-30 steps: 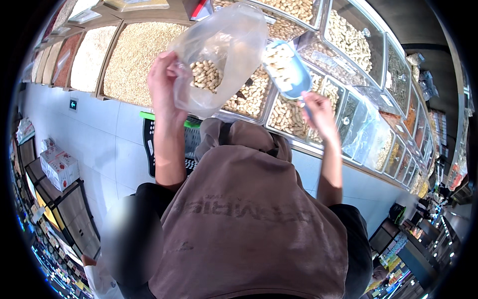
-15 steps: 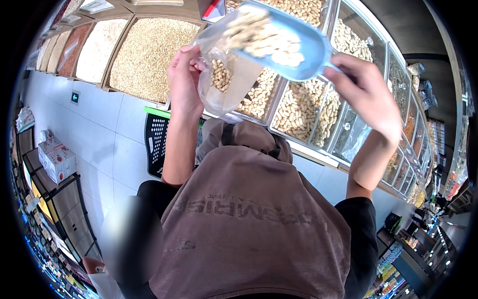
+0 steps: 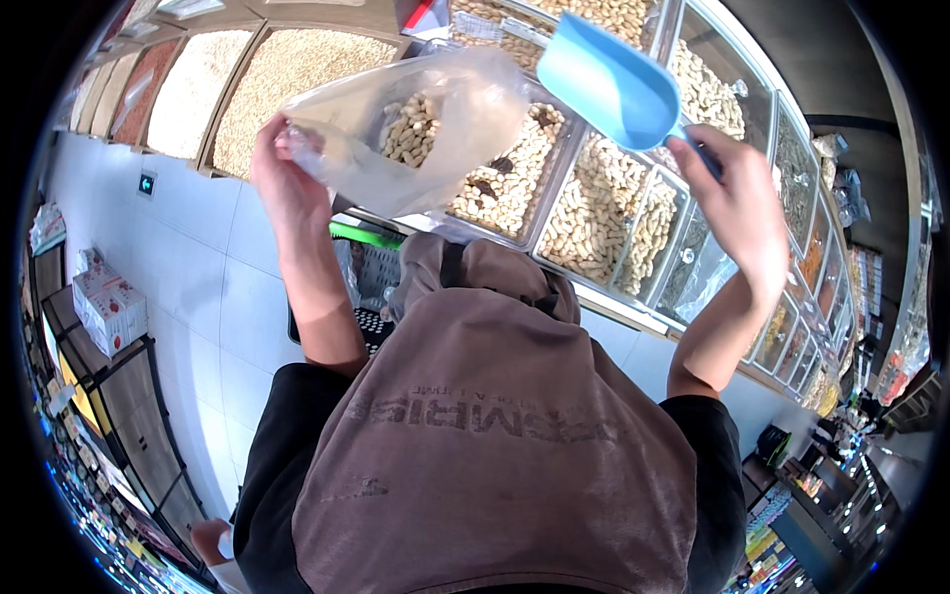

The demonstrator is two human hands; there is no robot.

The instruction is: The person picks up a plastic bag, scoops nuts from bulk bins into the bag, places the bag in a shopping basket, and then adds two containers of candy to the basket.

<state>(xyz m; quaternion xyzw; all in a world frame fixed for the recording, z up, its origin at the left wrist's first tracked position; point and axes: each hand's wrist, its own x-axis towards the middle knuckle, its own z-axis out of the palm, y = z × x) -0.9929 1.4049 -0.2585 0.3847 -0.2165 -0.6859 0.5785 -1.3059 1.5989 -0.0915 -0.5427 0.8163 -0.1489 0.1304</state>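
Observation:
My left hand (image 3: 292, 178) pinches the edge of a clear plastic bag (image 3: 346, 163), which stretches to the right over the bins. Peanuts in the shell (image 3: 409, 129) show at the bag; I cannot tell whether they lie inside it or in a bin behind. My right hand (image 3: 732, 188) is closed round the handle of a light blue scoop (image 3: 614, 89). The scoop is tilted above the bins, its bowl bare of peanuts. Below it are a bin of peanuts mixed with dark pieces (image 3: 510, 183) and another peanut bin (image 3: 594, 213).
Open bins of pale grain (image 3: 297, 74) and white grain (image 3: 198, 94) stand at the left. Clear-lidded bins (image 3: 792, 168) curve off to the right. A black basket with a green handle (image 3: 366, 236) sits below my left wrist. Boxes (image 3: 109, 312) rest on a shelf unit at far left.
The scoop, heaped with peanuts over the bag before, is now emptied and a little to the right of it. My left hand has moved left with the bag, which is spread wider.

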